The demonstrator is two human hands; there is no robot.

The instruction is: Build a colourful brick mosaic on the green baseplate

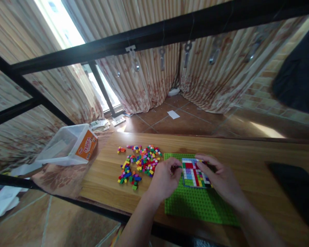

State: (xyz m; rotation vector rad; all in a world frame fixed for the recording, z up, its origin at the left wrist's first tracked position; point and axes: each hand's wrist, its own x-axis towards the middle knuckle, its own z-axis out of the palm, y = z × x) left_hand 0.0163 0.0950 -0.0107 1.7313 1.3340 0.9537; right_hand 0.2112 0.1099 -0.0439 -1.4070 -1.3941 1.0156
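Note:
A small mosaic panel of toy building bricks [190, 173], in white, red, blue, green and yellow, lies over the green studded baseplate [190, 202]. My right hand [218, 175] grips its right side, with the thumb across the top and the fingers around the far edge. At the panel's left edge, my left hand [167, 176] is closed in a pinch. Something small and dark, perhaps a green brick, shows at its fingertips, too small to make out clearly. Left of the baseplate is a loose pile of colourful toy bricks [146, 159].
The wooden tabletop [103, 178] carries a dark flat object [293, 188] at the right. A clear plastic bin [64, 144] with an orange label stands off the left end. A black metal bar [154, 32] crosses above, before striped curtains.

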